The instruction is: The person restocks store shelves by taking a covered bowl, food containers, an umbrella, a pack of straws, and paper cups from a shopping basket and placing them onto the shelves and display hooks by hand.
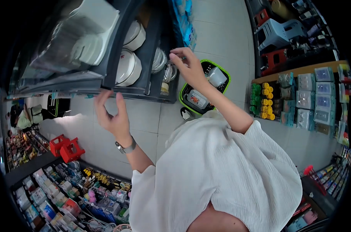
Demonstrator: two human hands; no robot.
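Jars, round, clear and glass-like (159,60), sit toward eleven o'clock on dark-grey shelving (111,58); right hand (189,69), loosely curled, nothing visibly held, is at their three o'clock. Left hand (115,120), spread, empty: nine o'clock. Glass merits slow, full-hand support.

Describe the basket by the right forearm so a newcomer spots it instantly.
Find the dark shelf unit holding white round containers. On the pale floor just right of it, partly behind the right forearm, sits a black basket. Its bright lime-green rim and the packages inside set it apart.
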